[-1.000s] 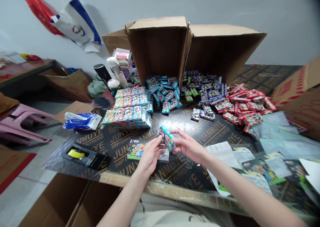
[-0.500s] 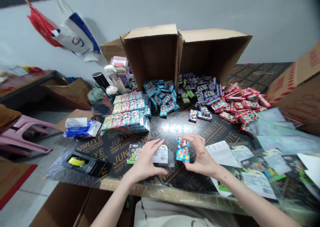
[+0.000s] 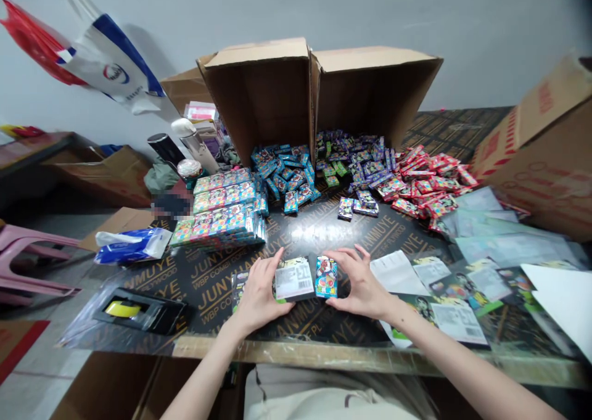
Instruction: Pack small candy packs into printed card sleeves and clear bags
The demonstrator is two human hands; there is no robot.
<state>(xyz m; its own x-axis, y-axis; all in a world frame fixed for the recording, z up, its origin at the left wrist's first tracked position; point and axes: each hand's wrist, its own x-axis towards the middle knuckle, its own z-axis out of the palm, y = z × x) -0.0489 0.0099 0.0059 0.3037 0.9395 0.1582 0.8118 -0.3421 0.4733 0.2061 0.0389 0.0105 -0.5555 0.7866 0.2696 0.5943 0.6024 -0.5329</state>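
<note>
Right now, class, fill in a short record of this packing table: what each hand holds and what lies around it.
Left hand: holds a flat pack with a white label, low over the table.
Right hand: holds a small blue pack beside it.
Behind: two open cardboard boxes on their sides, with loose packs in blue, purple and red before them.
Left: stacked packs, tape dispenser.
Right: loose sheets.

On the dark printed plywood table [image 3: 296, 235], the person's right hand [image 3: 363, 287] cups a small blue cartoon-printed packet [image 3: 326, 277], standing it just beside a white barcode-labelled card pack [image 3: 294, 279] held by the left hand [image 3: 256, 293]. Heaps of blue [image 3: 287, 173], purple [image 3: 361, 161] and red packets [image 3: 425, 182] spill from two open cardboard boxes [image 3: 319, 93] behind.
</note>
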